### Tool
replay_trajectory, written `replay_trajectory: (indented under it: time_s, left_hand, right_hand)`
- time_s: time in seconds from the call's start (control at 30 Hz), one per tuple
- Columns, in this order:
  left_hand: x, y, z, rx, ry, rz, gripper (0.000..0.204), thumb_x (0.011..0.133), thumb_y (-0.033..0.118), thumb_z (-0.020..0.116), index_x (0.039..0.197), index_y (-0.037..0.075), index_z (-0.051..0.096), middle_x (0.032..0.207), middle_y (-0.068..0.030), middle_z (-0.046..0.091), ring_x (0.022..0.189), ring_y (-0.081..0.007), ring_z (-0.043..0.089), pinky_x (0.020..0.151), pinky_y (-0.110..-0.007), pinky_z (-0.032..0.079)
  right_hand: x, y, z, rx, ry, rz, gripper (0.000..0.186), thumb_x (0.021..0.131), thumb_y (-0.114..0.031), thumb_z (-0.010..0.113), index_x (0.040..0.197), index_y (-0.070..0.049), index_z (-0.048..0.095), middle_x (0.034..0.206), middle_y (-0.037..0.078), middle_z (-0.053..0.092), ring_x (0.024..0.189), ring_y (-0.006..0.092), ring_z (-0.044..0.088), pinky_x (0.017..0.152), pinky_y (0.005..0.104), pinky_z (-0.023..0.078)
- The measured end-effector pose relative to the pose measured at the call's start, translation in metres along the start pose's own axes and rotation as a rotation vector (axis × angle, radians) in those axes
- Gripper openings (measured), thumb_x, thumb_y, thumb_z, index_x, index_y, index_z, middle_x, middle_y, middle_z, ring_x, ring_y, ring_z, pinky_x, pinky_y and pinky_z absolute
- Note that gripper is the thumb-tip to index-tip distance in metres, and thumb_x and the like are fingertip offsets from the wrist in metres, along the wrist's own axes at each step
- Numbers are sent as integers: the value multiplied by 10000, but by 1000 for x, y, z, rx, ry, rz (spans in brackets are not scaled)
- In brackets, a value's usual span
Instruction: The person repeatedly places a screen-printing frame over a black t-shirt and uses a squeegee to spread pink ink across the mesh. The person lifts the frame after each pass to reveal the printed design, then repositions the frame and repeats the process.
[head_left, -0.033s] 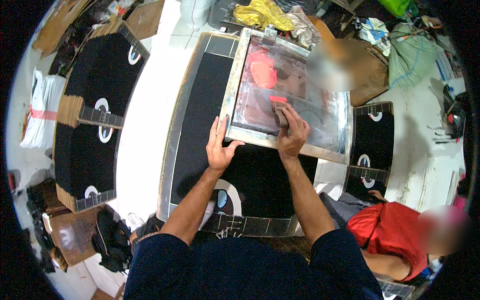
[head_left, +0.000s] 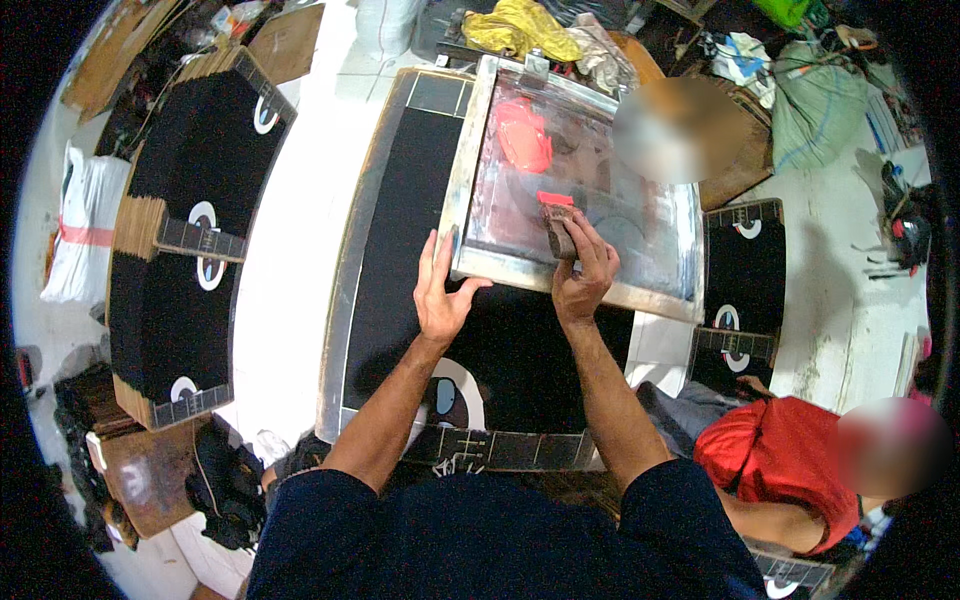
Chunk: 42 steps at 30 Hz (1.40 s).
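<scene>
A wooden-edged printing screen [head_left: 650, 265] lies angled over a large black panel [head_left: 390, 210] bearing a white ring with blue inside. My left hand [head_left: 442, 295] grips the screen's near left corner, fingers along the side bar, thumb at the near bar. My right hand [head_left: 585, 268] holds a brown squeegee [head_left: 560, 228] low on the mesh, its blade edge coated bright pink. A thick blob of pink ink [head_left: 522, 135] sits farther back on the screen. The mesh is smeared and cloudy.
Stacks of black printed boards [head_left: 200, 130] stand left, more [head_left: 745, 270] right. A person in a red top [head_left: 760, 460] is at lower right. Yellow cloth [head_left: 515, 30], a green sack [head_left: 815, 105] and clutter line the back. A white wrapped bundle [head_left: 85, 220] lies far left.
The person in red at lower right has shifted slightly up in the picture. My hands and the squeegee look nearly unchanged on the screen.
</scene>
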<state>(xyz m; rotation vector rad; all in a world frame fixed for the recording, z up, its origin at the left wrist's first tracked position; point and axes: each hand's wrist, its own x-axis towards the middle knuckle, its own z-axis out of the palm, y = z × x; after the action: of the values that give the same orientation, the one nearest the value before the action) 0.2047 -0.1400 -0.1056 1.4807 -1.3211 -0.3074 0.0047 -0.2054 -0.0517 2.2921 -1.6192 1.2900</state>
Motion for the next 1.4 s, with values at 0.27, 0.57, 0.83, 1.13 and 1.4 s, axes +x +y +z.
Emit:
replay_trajectory:
  time_s: [0.27,0.57,0.83,1.13,1.4]
  left_hand:
    - [107,100,-38,-79,185,136,818,766,171,912,1459,-24,524,1486,-229,548,1396,-339,518,1136,-424,441]
    - [88,-195,-194,107,-55,-214,645,1031,284,632,1551,-22,403,1439,-254,577,1270,-330,603,1064,-409,496]
    - [-119,-230,-193,349,-265,-310,599,993,249,638,1516,15,465,1353,-235,633,1184,-350,641,1011,-421,523]
    - [-284,-221,-221,427,-352,-543,561,949,210,646,1477,56,535,1256,-213,696,1087,-373,685,952,-435,553]
    - [-381,-238,-281,624,-423,-1107,413,865,151,625,1254,54,724,1037,-227,756,991,-433,718,849,-487,578]
  right_hand:
    - [145,-42,-48,114,276,-104,395,852,-11,568,1216,-85,703,1214,170,714,1158,382,663,1037,477,521]
    - [263,-80,-73,86,338,73,358,784,31,698,1122,-84,668,1100,137,646,1076,375,637,927,503,504]
    - [303,-65,-51,24,435,94,250,811,12,716,1034,-78,648,1047,149,651,1068,386,637,890,527,492]
    - [341,-47,-69,-95,246,196,306,849,-165,707,1154,-172,736,1169,116,682,1136,335,633,950,517,495]
    - [361,-36,-94,33,219,-68,274,889,-156,745,1155,-93,741,1111,127,764,1077,291,712,944,406,543]
